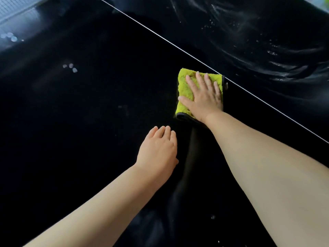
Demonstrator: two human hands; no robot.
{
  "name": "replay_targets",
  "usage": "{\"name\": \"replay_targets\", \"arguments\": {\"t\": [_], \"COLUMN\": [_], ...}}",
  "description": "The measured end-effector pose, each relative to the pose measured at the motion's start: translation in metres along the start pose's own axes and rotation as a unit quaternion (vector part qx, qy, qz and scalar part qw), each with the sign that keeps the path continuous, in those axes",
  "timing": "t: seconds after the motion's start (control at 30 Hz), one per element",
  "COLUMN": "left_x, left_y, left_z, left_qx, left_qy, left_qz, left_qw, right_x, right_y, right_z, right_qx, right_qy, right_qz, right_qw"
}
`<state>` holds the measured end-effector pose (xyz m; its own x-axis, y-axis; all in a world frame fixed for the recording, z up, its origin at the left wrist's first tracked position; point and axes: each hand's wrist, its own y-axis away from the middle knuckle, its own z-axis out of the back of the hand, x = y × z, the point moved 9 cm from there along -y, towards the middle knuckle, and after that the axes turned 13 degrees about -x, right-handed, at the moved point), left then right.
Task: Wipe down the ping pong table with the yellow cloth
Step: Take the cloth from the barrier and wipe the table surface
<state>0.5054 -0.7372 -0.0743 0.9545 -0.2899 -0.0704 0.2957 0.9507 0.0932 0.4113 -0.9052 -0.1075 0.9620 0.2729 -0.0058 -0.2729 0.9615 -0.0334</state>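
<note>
Right hand (203,97) lies flat on the cloth (183,81), fingers straight and slightly spread, pressing it to the table (89,139); nothing is gripped or pinched. The cloth is folded to a pad and sits just on the near side of the white line (160,37), one corner touching it. Left hand (158,148) rests on the bare surface nearer the viewer, fingers relaxed and together, holding nothing.

Progress, as judged: beyond the line, wet swirls (267,56) suggest that area is already wiped. On the near side, pale specks (71,67) and a faint smudge (124,109) lie to the left of the cloth, so this half appears largely undone. A dull band (190,157) runs from the cloth toward the viewer; wipe trail or reflection, cannot tell. The table's far ends are out of view.
</note>
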Motion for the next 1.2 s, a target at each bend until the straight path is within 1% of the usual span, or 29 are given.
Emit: {"name": "replay_targets", "arguments": {"t": [0.07, 0.2, 0.4, 0.47, 0.67, 0.77, 0.97, 1.13, 1.2], "left_x": [-0.005, -0.015, -0.013, -0.012, -0.012, -0.010, -0.009, -0.006, -0.006], "left_y": [-0.009, -0.018, -0.020, -0.019, -0.016, -0.012, -0.005, 0.007, 0.014], "left_z": [-0.008, -0.021, -0.021, -0.020, -0.013, -0.012, -0.009, -0.005, -0.002], "left_qx": [0.031, 0.105, 0.137, 0.136, 0.118, 0.107, 0.078, 0.034, 0.010], "left_qy": [-0.033, -0.112, -0.126, -0.127, -0.102, -0.080, -0.039, 0.014, 0.001], "left_qz": [0.008, -0.003, 0.013, 0.020, 0.039, 0.051, 0.075, 0.095, 0.093], "left_qw": [0.999, 0.988, 0.982, 0.982, 0.987, 0.990, 0.993, 0.995, 0.996], "right_x": [-0.012, -0.029, -0.040, -0.054, -0.123, -0.135, -0.118, -0.084, -0.067], "right_y": [-0.022, -0.049, -0.046, -0.038, 0.009, 0.034, 0.082, 0.141, 0.167], "right_z": [-0.001, 0.000, 0.002, 0.004, 0.008, 0.008, 0.008, 0.011, 0.012], "right_qx": [0.002, -0.016, -0.022, -0.020, -0.021, -0.008, 0.015, 0.018, 0.024], "right_qy": [-0.010, -0.036, -0.058, -0.060, -0.064, -0.050, -0.032, -0.029, -0.022], "right_qz": [-0.033, -0.077, -0.069, -0.072, -0.126, -0.131, -0.075, -0.040, -0.030], "right_qw": [0.999, 0.996, 0.996, 0.995, 0.990, 0.990, 0.997, 0.999, 0.999]}}
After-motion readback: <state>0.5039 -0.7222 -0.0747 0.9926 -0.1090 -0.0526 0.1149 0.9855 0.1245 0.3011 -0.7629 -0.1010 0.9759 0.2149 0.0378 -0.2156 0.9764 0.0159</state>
